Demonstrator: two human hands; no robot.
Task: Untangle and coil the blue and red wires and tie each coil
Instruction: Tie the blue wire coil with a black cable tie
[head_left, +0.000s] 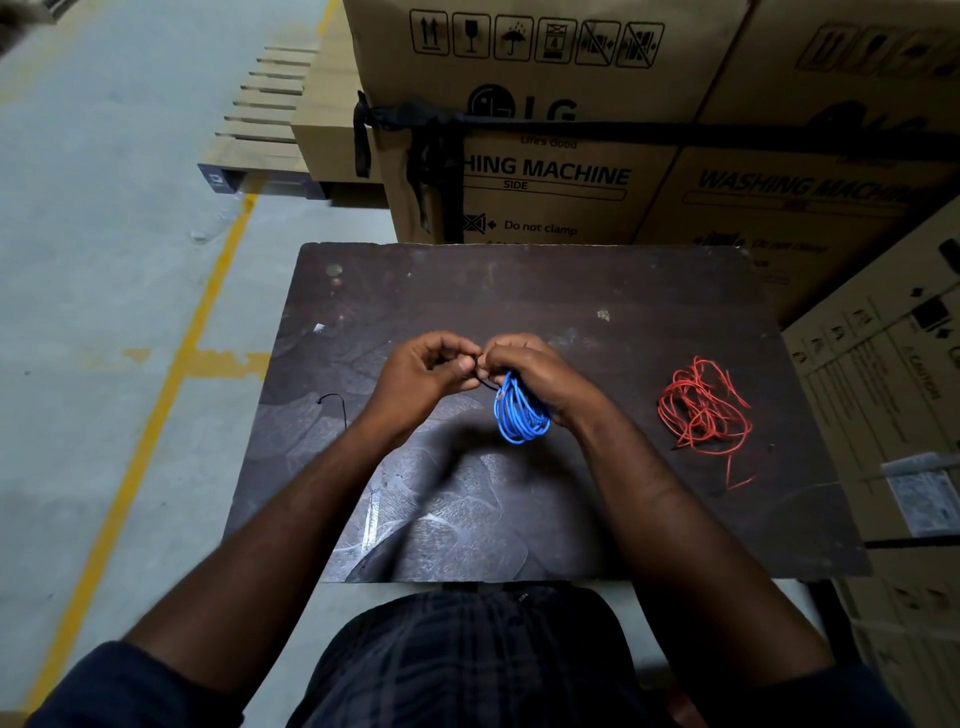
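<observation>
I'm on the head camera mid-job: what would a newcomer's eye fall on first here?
First, the bright blue coil at the middle of the dark table, held in the right hand while the left hand pinches a thin black tie beside it. Next, the red wire, a loose tangle lying on the table to the right. Behind the table stand large cardboard boxes printed WASHING MACHINE.

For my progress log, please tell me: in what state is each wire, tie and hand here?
blue wire: coiled, held above the table.
red wire: tangled, loose on the table, untouched.
tie: at the coil's top, pinched; knot not visible.
spare tie: lies on the table, unused.
left hand: pinches the tie.
right hand: grips the blue wire.
</observation>
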